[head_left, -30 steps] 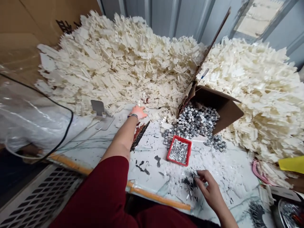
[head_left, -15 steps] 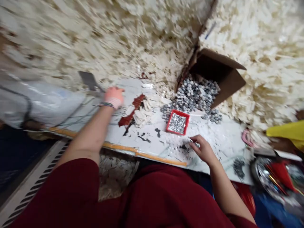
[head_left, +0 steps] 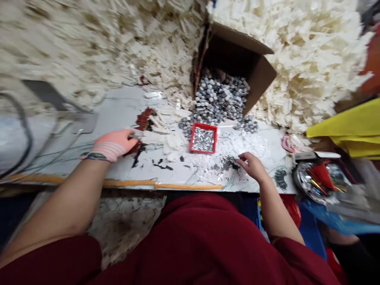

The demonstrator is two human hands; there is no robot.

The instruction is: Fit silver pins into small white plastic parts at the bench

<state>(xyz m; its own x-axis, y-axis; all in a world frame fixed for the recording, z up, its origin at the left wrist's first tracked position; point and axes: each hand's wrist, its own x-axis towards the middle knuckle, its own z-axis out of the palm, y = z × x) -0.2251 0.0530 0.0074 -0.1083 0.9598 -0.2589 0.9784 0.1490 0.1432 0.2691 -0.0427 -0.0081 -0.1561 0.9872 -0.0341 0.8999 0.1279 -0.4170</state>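
Note:
My left hand (head_left: 114, 144), in a pink glove with a pale striped cuff, is low at the left of the white tabletop. Its thumb and forefinger close at the end of a whitish plastic piece (head_left: 147, 137), beside a dark red patterned piece (head_left: 144, 118). My bare right hand (head_left: 251, 165) rests over scattered small silver metal bits (head_left: 218, 168) and dark scraps. Its thumb and forefinger are pinched together; what is between them is too small to name. Between the hands stands a red square tray (head_left: 215, 140) full of small silver metal parts.
Behind the tray, a tipped cardboard box (head_left: 263, 83) spills grey-and-white small parts (head_left: 221, 95). Heaps of cream plastic pieces (head_left: 160, 43) rise along the back. A metal bracket (head_left: 50, 95) is at left. A round bowl (head_left: 311, 182) and yellow sheet (head_left: 350, 126) are at right.
My left hand has come down from the metal bracket to the whitish pieces. The view has shifted right. My right hand stays pinched over the small metal bits.

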